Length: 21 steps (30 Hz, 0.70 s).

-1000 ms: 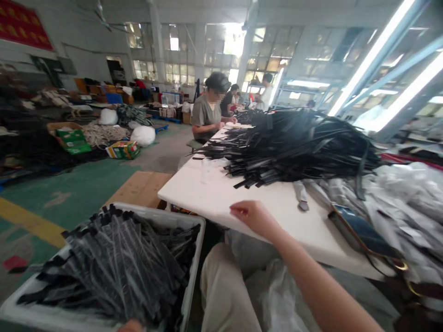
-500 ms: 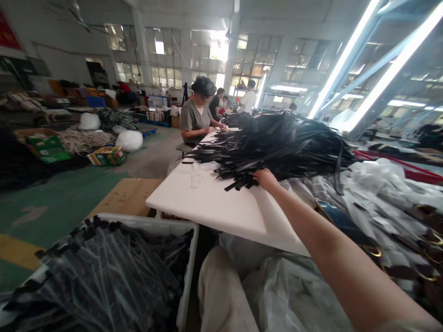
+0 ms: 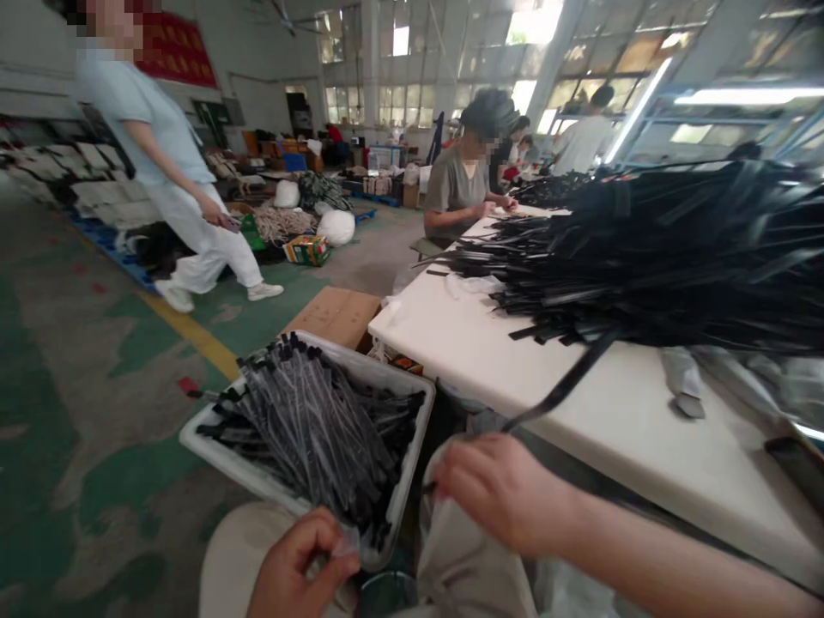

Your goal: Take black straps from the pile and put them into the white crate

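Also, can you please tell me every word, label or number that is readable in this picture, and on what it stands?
Nothing can be read: the marks on the red banner high at the back are too blurred, and the printing on the small green and yellow carton is too small.

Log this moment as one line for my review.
Left hand: pinches small translucent piece | Right hand: holds long black strap | Nearby: white plastic crate of black straps

Black strips (image 3: 644,266) heaped on a white table (image 3: 644,446).
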Each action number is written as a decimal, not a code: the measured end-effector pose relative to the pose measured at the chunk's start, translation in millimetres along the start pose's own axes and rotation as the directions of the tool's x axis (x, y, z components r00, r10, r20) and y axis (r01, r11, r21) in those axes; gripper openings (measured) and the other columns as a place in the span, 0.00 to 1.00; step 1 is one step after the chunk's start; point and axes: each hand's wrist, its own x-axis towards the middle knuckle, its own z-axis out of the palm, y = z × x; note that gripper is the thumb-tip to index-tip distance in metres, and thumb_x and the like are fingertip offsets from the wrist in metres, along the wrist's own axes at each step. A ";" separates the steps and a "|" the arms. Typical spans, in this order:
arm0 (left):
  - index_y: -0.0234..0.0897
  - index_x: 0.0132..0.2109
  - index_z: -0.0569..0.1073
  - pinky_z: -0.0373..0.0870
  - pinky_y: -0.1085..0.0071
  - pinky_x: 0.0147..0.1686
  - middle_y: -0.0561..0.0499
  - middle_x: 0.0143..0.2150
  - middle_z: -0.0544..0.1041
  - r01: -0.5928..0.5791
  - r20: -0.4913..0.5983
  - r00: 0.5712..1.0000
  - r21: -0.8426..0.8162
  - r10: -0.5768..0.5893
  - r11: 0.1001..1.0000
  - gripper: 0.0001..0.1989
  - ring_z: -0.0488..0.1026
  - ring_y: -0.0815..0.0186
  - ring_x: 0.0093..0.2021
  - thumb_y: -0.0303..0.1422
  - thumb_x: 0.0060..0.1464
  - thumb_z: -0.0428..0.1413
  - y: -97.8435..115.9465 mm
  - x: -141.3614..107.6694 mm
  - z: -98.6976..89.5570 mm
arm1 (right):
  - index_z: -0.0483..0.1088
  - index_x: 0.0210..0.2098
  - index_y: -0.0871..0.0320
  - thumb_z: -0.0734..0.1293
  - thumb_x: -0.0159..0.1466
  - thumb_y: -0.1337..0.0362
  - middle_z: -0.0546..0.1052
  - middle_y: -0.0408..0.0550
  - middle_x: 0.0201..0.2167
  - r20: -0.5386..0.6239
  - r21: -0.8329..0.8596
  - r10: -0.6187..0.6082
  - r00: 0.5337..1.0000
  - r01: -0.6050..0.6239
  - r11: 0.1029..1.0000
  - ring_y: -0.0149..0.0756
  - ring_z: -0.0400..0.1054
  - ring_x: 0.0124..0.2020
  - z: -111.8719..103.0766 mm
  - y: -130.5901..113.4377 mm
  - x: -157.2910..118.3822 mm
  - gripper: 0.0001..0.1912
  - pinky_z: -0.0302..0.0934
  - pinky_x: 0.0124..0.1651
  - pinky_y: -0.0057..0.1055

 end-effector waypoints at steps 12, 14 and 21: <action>0.40 0.26 0.71 0.68 0.76 0.31 0.57 0.27 0.73 -0.180 0.122 0.981 0.263 0.153 0.948 0.10 0.72 0.67 0.30 0.27 0.50 0.64 5.6 -12.0 -2.7 | 0.66 0.31 0.58 0.62 0.68 0.66 0.69 0.42 0.27 0.014 -0.051 -0.225 0.974 0.226 0.973 0.34 0.58 0.22 22.3 -58.9 39.1 0.08 0.44 0.25 0.36; 0.41 0.29 0.74 0.70 0.76 0.33 0.55 0.30 0.77 -0.274 0.169 0.958 0.292 0.232 0.916 0.07 0.75 0.66 0.32 0.26 0.52 0.63 0.5 -12.5 1.8 | 0.66 0.32 0.57 0.64 0.67 0.65 0.70 0.43 0.28 0.073 -0.065 -0.222 0.972 0.226 0.972 0.34 0.59 0.23 28.1 -62.9 36.0 0.07 0.45 0.25 0.36; 0.41 0.34 0.75 0.73 0.75 0.34 0.52 0.31 0.78 -0.489 0.261 0.872 0.421 0.414 0.764 0.11 0.77 0.65 0.33 0.32 0.65 0.52 -15.1 -16.2 16.4 | 0.68 0.35 0.59 0.70 0.64 0.64 0.73 0.43 0.29 0.241 0.003 -0.176 0.954 0.180 0.984 0.37 0.66 0.25 48.4 -73.0 26.8 0.07 0.49 0.23 0.35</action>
